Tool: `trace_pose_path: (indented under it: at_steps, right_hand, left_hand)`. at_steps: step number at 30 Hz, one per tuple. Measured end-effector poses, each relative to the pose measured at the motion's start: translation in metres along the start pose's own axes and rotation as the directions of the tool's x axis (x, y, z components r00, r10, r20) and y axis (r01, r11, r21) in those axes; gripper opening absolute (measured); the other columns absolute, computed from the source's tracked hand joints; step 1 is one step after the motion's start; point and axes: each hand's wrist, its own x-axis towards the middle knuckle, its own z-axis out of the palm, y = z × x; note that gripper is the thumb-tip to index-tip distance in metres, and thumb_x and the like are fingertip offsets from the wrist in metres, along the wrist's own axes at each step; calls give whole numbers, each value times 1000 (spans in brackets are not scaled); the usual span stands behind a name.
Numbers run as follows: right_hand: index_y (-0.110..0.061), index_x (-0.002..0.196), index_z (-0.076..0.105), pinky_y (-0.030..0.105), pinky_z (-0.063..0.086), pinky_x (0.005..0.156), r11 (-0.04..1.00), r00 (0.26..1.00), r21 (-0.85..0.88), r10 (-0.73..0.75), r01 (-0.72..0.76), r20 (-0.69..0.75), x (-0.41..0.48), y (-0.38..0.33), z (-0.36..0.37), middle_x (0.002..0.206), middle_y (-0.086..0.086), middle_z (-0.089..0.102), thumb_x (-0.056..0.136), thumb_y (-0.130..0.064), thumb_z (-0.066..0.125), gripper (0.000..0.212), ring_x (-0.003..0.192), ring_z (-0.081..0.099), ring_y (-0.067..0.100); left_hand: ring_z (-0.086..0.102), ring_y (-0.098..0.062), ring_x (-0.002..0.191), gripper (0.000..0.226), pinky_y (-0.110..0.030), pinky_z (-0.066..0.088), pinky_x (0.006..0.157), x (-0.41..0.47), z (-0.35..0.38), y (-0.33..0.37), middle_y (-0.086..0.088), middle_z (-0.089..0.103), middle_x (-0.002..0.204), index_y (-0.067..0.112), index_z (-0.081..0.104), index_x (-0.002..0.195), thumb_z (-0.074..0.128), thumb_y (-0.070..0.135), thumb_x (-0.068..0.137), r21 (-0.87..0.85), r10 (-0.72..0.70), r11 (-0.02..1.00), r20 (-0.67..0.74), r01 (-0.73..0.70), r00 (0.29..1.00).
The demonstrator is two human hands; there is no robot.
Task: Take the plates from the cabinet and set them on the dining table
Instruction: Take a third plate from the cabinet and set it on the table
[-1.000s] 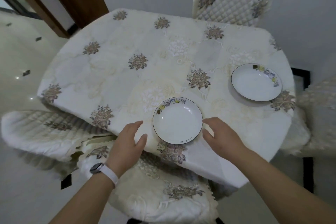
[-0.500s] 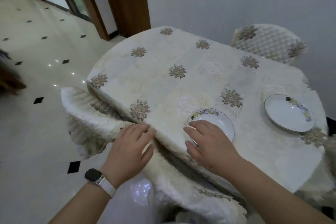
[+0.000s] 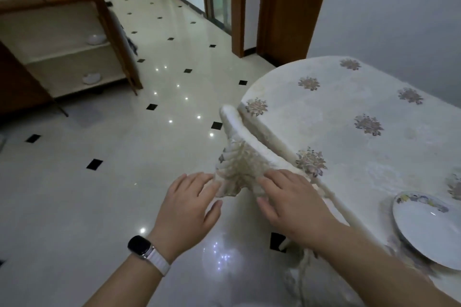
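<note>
Both hands empty, fingers spread — left hand [image 3: 185, 209], right hand [image 3: 294, 207]. One plate [image 3: 429, 229] already on the worktop [image 3: 361, 157] (near its edge). Next: cross to the cabinet [image 3: 62, 40] — lift remaining dishes two-handed.

Glossy tiled floor [image 3: 104, 202], glazed plate [image 3: 429, 229], embroidered cloth table cover [image 3: 374, 157], wooden cabinet [image 3: 62, 32]

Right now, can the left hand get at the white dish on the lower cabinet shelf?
Probably not yet. The left hand hangs empty near the chair back, and open floor separates it from the white dish in the cabinet. Nothing blocks the path, though.
</note>
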Motion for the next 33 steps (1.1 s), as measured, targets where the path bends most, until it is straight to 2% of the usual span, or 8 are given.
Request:
trace_pose_path:
  at_steps: [3,8,12,17,27,33]
  right_hand:
    - [-19,112,65,40,52,82,998,998,18,-58,57,18,36,-46,11,110,1,64,89,-41,43,38,99,61,25]
    - [-20,114,67,37,52,85,988,988,18,-152,152,4,84,-105,27,114,0,66,88,-43,44,42,104,62,22]
    - [-16,107,68,38,54,78,977,978,35,-210,211,-15,115,-129,39,106,2,67,86,-42,46,40,96,65,25]
    - [-18,107,69,34,52,80,955,955,25,-295,295,-17,157,-143,51,105,0,68,87,-44,45,41,96,64,24]
    - [-16,111,68,36,53,84,886,899,159,-436,435,-28,298,-151,100,109,2,67,89,-44,44,42,99,64,25]
    - [-16,109,66,36,51,83,852,871,193,-489,486,-34,404,-137,108,106,2,66,89,-43,43,41,98,63,26]
  left_hand:
    - [61,-27,103,31,-42,44,94,-26,-16,-46,-5,66,113,16,67,110,56,35,88,26,-81,996,-28,82,996]
    - [62,-26,100,31,-38,45,90,-59,-40,-107,-5,66,109,15,68,108,57,34,87,63,-178,981,-73,183,981]
    - [60,-24,98,29,-35,42,89,-73,-50,-137,-4,66,106,14,68,107,60,32,86,85,-203,973,-121,214,972]
    - [58,-23,102,29,-33,39,91,-72,-57,-166,-3,65,109,15,67,108,61,32,84,118,-253,956,-127,268,959]
    - [56,-29,117,37,-45,44,99,-15,-54,-252,-7,65,118,15,67,114,60,36,85,206,-415,880,-100,427,904]
    - [58,-30,114,35,-46,45,97,54,-49,-315,-6,66,115,14,68,113,58,34,86,256,-443,853,-107,455,890]
